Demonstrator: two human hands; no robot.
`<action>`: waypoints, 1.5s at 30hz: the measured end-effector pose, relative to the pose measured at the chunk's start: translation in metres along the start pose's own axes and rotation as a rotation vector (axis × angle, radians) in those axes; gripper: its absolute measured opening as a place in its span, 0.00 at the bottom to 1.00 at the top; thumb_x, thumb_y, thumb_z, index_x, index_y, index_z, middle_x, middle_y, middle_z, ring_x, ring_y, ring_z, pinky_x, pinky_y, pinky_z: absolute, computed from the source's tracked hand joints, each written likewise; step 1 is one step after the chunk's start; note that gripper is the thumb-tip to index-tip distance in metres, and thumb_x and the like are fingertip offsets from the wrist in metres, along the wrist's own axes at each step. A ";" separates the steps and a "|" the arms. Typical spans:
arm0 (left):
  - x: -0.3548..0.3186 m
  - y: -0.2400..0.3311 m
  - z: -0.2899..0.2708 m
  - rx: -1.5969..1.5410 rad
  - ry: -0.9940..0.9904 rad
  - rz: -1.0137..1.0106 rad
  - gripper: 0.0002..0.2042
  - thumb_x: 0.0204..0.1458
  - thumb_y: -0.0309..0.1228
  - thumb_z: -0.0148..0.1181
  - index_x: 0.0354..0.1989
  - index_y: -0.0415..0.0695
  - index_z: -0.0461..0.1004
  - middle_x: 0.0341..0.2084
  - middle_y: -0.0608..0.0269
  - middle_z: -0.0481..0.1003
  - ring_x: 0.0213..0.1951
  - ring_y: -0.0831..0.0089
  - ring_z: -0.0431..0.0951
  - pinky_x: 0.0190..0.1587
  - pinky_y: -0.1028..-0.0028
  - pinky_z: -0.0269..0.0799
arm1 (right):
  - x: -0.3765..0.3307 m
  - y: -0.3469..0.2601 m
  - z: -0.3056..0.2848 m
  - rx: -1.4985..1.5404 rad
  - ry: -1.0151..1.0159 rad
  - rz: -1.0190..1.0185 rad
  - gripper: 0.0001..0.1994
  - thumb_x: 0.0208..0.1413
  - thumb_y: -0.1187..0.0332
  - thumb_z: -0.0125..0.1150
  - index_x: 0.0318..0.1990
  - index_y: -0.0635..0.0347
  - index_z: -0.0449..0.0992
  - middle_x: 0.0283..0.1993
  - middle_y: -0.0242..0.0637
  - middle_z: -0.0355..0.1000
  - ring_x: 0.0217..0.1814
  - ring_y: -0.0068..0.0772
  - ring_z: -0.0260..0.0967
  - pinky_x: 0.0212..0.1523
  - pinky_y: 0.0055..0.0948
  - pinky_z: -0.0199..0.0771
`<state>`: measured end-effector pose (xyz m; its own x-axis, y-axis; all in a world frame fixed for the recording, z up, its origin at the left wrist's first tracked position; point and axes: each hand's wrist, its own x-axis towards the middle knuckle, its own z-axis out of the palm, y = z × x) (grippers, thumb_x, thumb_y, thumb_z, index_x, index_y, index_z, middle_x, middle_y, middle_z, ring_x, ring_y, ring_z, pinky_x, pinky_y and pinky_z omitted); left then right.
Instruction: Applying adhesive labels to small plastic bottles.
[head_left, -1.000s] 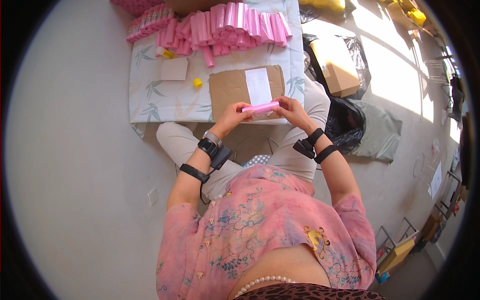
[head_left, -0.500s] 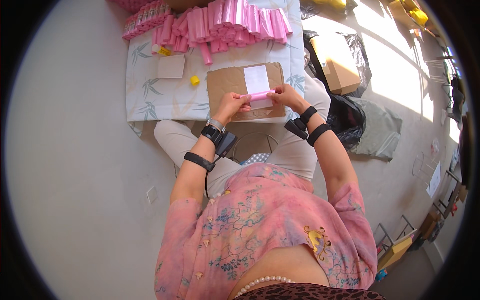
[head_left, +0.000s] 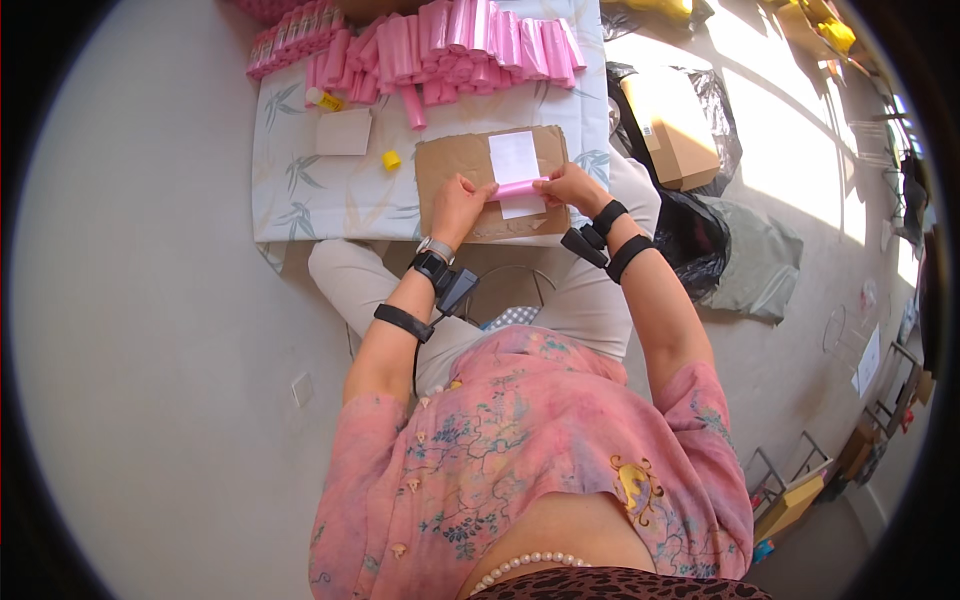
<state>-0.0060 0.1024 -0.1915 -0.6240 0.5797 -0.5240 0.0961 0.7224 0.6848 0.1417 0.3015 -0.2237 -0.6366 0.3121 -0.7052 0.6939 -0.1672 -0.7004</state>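
Pink roll (head_left: 517, 188) between both hands

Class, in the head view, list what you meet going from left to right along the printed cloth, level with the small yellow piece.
White card → small yellow piece → brown cardboard sheet → white paper label.

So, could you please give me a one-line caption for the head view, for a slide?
Both hands, left hand and right hand, hold a pink roll over a white sheet on cardboard.
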 end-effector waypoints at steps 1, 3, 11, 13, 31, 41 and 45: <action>-0.007 0.002 0.000 0.122 0.204 0.141 0.13 0.53 0.33 0.73 0.39 0.37 0.78 0.27 0.56 0.79 0.31 0.59 0.82 0.34 0.63 0.77 | 0.001 -0.001 0.000 0.000 0.000 -0.002 0.16 0.61 0.62 0.70 0.34 0.70 0.82 0.29 0.36 0.78 0.30 0.24 0.76 0.34 0.23 0.80; -0.010 -0.003 0.005 0.126 0.281 0.391 0.13 0.51 0.31 0.73 0.40 0.39 0.77 0.29 0.56 0.79 0.35 0.56 0.80 0.39 0.60 0.75 | 0.002 -0.001 0.000 -0.005 -0.007 0.001 0.16 0.60 0.62 0.70 0.34 0.71 0.82 0.29 0.36 0.78 0.30 0.24 0.76 0.34 0.23 0.80; -0.013 -0.008 0.016 0.092 0.205 0.654 0.11 0.49 0.23 0.69 0.41 0.43 0.76 0.35 0.54 0.78 0.43 0.52 0.77 0.47 0.58 0.73 | 0.003 -0.003 0.003 0.014 -0.005 0.013 0.15 0.60 0.62 0.71 0.35 0.71 0.82 0.29 0.36 0.78 0.30 0.24 0.76 0.34 0.22 0.80; -0.013 -0.007 0.017 0.117 0.223 0.670 0.11 0.49 0.23 0.68 0.40 0.43 0.76 0.34 0.55 0.78 0.42 0.52 0.77 0.46 0.57 0.73 | 0.003 -0.004 0.003 0.030 0.005 0.018 0.15 0.60 0.63 0.71 0.35 0.72 0.82 0.29 0.36 0.78 0.30 0.24 0.76 0.34 0.22 0.80; -0.013 -0.005 0.025 0.232 0.270 0.722 0.07 0.51 0.22 0.65 0.37 0.43 0.74 0.35 0.56 0.78 0.43 0.53 0.76 0.46 0.58 0.74 | 0.005 0.002 0.007 0.140 0.035 0.041 0.13 0.63 0.67 0.68 0.39 0.74 0.80 0.32 0.39 0.79 0.31 0.27 0.79 0.35 0.25 0.85; -0.011 -0.003 0.023 0.351 0.260 0.761 0.06 0.52 0.22 0.62 0.36 0.44 0.73 0.36 0.56 0.77 0.44 0.53 0.76 0.47 0.58 0.74 | 0.003 0.001 0.008 0.173 0.027 0.030 0.12 0.63 0.68 0.68 0.38 0.71 0.75 0.32 0.42 0.80 0.30 0.30 0.81 0.34 0.27 0.87; -0.012 -0.002 0.024 0.387 0.275 0.790 0.05 0.53 0.22 0.60 0.37 0.44 0.74 0.36 0.57 0.78 0.44 0.54 0.76 0.47 0.58 0.75 | 0.002 0.003 0.011 0.201 0.058 0.010 0.13 0.63 0.68 0.68 0.43 0.69 0.71 0.31 0.43 0.80 0.29 0.31 0.81 0.32 0.28 0.87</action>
<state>0.0198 0.1031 -0.1990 -0.4245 0.8838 0.1967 0.7944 0.2593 0.5492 0.1389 0.2913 -0.2288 -0.6056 0.3621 -0.7087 0.6151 -0.3520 -0.7055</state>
